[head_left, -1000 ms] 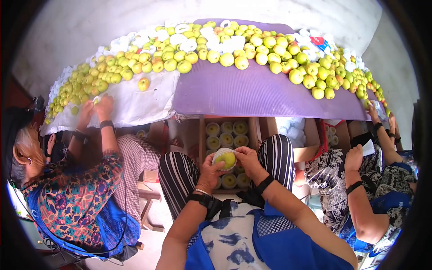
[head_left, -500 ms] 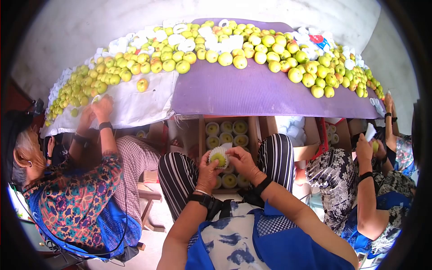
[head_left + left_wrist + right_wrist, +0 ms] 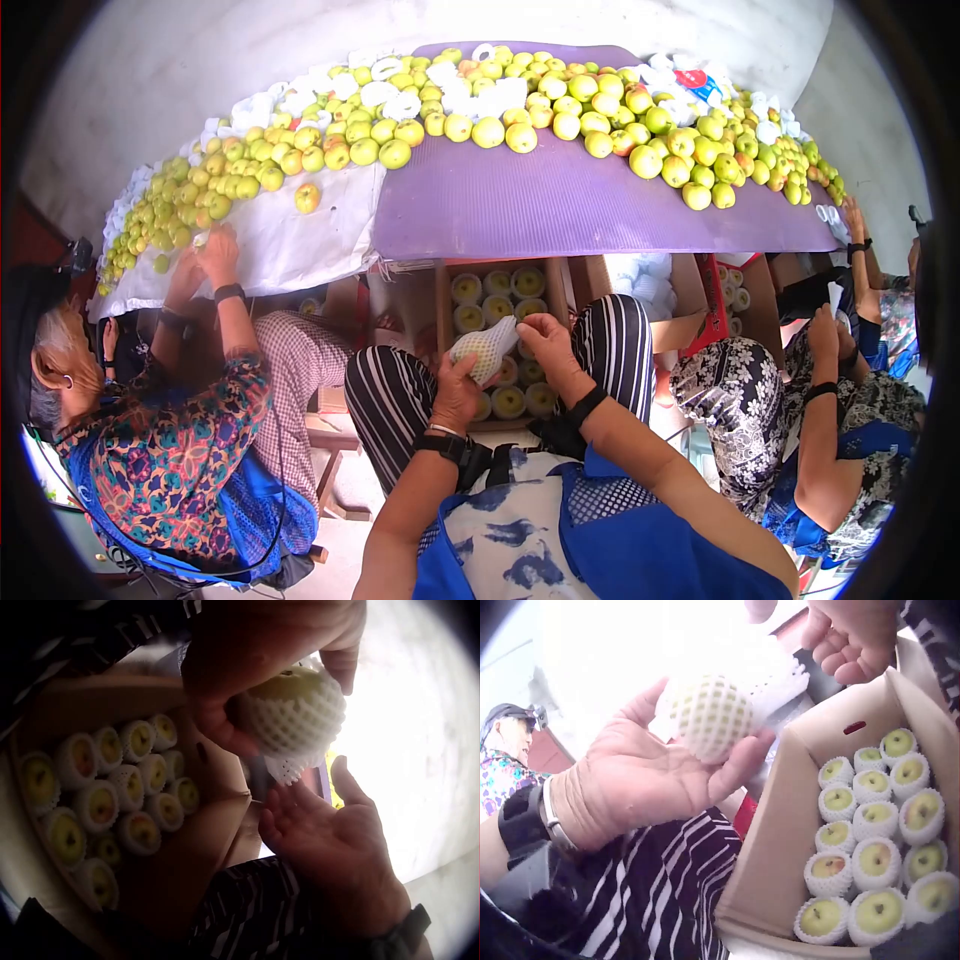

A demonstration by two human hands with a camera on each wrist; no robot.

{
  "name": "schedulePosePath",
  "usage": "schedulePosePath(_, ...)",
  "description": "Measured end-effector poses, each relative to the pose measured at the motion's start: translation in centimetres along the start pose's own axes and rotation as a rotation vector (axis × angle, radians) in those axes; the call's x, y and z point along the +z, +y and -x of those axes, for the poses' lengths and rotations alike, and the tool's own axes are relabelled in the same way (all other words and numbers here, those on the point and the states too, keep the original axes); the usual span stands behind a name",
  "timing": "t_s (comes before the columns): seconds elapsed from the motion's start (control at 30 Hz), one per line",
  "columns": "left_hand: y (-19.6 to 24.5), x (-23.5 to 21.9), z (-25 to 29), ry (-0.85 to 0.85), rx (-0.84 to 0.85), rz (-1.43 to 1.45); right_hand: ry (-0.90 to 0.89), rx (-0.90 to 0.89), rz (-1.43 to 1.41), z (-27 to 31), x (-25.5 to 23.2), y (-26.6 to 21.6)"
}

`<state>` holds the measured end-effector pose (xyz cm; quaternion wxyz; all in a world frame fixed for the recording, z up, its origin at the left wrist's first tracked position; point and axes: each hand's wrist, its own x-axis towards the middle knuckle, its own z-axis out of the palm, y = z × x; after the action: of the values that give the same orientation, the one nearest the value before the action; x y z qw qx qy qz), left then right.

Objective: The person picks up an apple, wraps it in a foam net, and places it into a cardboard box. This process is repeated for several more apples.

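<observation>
My left hand [image 3: 458, 392] holds a green apple [image 3: 289, 684] in a white foam net [image 3: 487, 352], thumb and fingers around its sides. The net's loose tail [image 3: 784, 684] sticks out past the apple, toward my right hand [image 3: 550, 345]. Beside that tail, the right hand's fingers are loosely bent, and its palm shows in the left wrist view. A small gap separates the fingers from the tail in the right wrist view. Below both hands is a cardboard box [image 3: 769, 847] with rows of netted apples [image 3: 877, 911].
A long pile of loose apples [image 3: 487, 132] and white foam nets lies along the purple-matted table [image 3: 530, 205]. Another box [image 3: 690, 325] with white nets stands right of my knee. A person [image 3: 165, 430] sits at the left, another [image 3: 850, 430] at the right.
The foam net has gone from partly around the apple to covering it, its tail now drawn out to the right. My right hand has moved off the apple to the tail's end.
</observation>
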<state>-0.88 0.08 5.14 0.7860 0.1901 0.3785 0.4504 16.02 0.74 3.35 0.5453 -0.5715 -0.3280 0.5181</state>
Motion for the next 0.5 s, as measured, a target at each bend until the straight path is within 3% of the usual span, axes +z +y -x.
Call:
schedulePosePath(0.13,-0.5,-0.8,-0.5,-0.063,-0.002,0.001,-0.093,0.091,-0.032,-0.2,-0.2,0.8)
schedulePosePath(0.2,-0.9,-1.0,-0.7,-0.062,0.011,0.000,-0.180,0.031,-0.015,-0.4,-0.5,1.2)
schedulePosePath(0.33,-0.7,-1.0,-0.8,-0.080,-0.004,0.008,-0.140,-0.131,-0.100,0.4,0.1,-0.1)
schedulePosePath(0.5,-0.8,-0.8,-0.6,-0.052,0.017,0.021,-0.278,0.104,-0.073,0.4,0.3,-0.9)
